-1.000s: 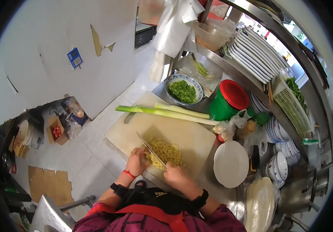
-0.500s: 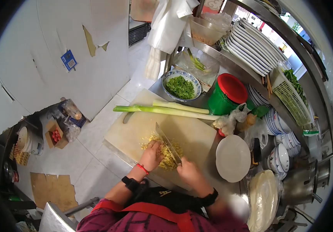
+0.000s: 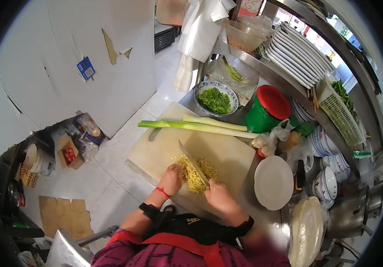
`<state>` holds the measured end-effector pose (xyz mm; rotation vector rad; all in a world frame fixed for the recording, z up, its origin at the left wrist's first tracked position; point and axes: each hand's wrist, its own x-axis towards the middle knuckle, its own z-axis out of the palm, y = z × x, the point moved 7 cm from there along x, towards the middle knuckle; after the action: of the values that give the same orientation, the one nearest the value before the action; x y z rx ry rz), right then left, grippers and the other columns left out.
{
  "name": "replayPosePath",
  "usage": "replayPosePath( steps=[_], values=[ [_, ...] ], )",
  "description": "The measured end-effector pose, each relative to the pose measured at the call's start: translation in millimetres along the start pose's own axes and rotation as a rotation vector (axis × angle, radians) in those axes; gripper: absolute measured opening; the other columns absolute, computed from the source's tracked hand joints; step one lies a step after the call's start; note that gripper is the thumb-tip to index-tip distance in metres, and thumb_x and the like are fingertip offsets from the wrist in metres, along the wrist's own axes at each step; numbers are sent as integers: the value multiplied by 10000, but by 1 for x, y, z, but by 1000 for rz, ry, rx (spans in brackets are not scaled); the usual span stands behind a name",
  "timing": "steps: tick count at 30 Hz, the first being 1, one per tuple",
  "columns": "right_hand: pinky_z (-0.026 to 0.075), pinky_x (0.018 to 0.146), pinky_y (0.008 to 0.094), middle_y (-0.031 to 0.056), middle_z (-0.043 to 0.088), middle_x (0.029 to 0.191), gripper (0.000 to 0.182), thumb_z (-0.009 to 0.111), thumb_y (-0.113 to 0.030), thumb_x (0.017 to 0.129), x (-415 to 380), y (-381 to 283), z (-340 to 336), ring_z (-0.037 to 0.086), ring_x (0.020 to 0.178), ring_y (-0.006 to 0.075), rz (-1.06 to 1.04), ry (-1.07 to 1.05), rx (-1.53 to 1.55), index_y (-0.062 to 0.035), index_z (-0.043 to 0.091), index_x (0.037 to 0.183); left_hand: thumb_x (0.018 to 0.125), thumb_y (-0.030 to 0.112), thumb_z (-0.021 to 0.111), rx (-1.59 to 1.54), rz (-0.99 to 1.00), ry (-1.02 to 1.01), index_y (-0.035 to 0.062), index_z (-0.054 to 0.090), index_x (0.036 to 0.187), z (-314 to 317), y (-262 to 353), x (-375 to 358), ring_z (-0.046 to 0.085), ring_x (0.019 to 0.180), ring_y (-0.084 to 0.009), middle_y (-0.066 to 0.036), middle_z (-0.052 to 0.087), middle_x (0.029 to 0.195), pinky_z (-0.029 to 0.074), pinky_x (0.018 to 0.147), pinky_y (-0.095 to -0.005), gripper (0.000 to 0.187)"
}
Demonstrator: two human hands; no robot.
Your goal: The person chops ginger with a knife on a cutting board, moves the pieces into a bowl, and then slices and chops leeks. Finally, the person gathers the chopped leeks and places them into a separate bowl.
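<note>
While I watch from afar, the right hand (image 3: 220, 196) is wrapped around the handle of the kitchen knife (image 3: 193, 163), whose blade crosses the finely chopped yellow pile (image 3: 207, 169) on the cutting board (image 3: 229, 153). The left hand (image 3: 170, 180) curls partway at the pile's edge; I cannot tell whether it grasps anything.

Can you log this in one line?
right hand: gripping knife | left hand: beside chopped yellow pile | pile: on cutting board
</note>
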<state>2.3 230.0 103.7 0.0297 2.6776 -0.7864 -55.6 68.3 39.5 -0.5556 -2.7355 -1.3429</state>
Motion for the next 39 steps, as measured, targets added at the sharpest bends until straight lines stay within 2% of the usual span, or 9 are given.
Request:
replayPosePath(
  steps=[3,6,10,15,18,21,23,26,39],
  values=[
    [454,727,515,311,583,806,244,470,-159,816,-4,-8,-3,575,812,454,-58,11,-49,38,468,960,673,-19,530,-44,14,-22,0,578,1017,-5,10,-1,552,900,-364,-233,546,1009,470,768,-394,348],
    [457,725,513,308,585,805,228,458,-155,817,-2,-9,11,577,817,451,-30,-47,-83,32,469,945,659,-44,501,-95,-113,19,-12,544,1038,-14,-3,-12,534,933,-379,-226,549,992,460,799,-393,382],
    [458,718,512,306,585,804,232,442,-162,817,-9,-11,18,578,812,449,-48,-67,-36,26,473,950,636,-6,624,-178,-89,57,-6,517,1078,-25,0,-23,529,939,-362,-189,531,1039,454,829,-385,455],
    [452,688,505,279,579,750,238,455,-176,820,-13,-9,5,573,755,445,-70,-30,49,41,470,917,557,43,751,105,37,65,-16,452,1151,-11,30,-33,501,995,-363,-197,484,1113,438,868,-385,667],
    [448,702,518,280,587,778,222,447,-173,821,-21,12,-4,563,775,462,-46,65,52,23,464,923,575,44,739,-73,-104,-32,-17,467,1133,18,23,-23,502,995,-376,-204,494,1099,440,867,-391,624],
    [444,694,522,277,584,771,226,454,-174,825,-23,25,-10,563,770,455,16,83,4,28,461,926,616,5,674,-67,-37,-23,-20,479,1111,35,35,-4,499,1008,-385,-210,506,1080,442,860,-393,533],
    [440,704,510,298,574,783,234,461,-183,832,-35,30,-26,553,773,462,33,128,27,39,481,905,635,-23,615,-95,106,-7,-19,474,1116,25,56,6,502,1011,-380,-206,515,1076,441,859,-396,502],
    [434,720,514,298,573,784,242,448,-197,838,-33,51,-22,546,778,468,101,169,-35,33,481,906,633,-20,604,-110,147,29,-17,492,1096,9,57,14,508,999,-380,-206,526,1059,442,856,-397,477],
    [440,705,509,298,573,769,220,458,-173,824,-14,28,-10,552,765,467,-49,114,-38,38,485,880,599,-44,541,-72,-34,208,-21,542,1032,-33,16,-15,507,983,-380,-207,537,1025,434,861,-390,433]
  ],
)
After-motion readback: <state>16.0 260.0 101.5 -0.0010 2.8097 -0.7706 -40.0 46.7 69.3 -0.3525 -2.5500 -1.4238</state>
